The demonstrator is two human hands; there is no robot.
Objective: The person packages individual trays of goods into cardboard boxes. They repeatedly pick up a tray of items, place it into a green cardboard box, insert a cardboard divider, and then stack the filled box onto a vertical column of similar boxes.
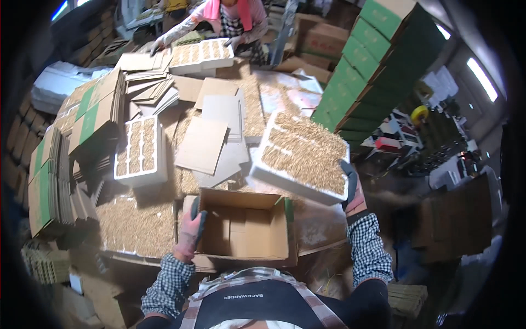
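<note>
A: Head view — how many trays?

B: Three white foam ones. The near tray (300, 158) is tilted, full of straw-coloured husk, and the right hand (353, 192) is clamped on its right edge — the tray hangs above the box's right side.

A: And the box?

B: One open cardboard box (244, 227) right in front of the person, flaps up, brown inside. The left hand (192, 230) grips its left wall, fingers curled over the rim.

A: The other trays?

B: A second tray (141, 151) lies flat on the tabletop (131, 225), left of centre, two rows of husk showing. A third tray (200, 56) sits at the far end, where another person has both hands beside it.

A: Anything else?

B: Loose husk spread over the tabletop, flat card sheets (211, 137) in the middle, folded green-and-brown cartons (96, 112) stacked left, and a green carton stack (378, 66) on the right.
</note>
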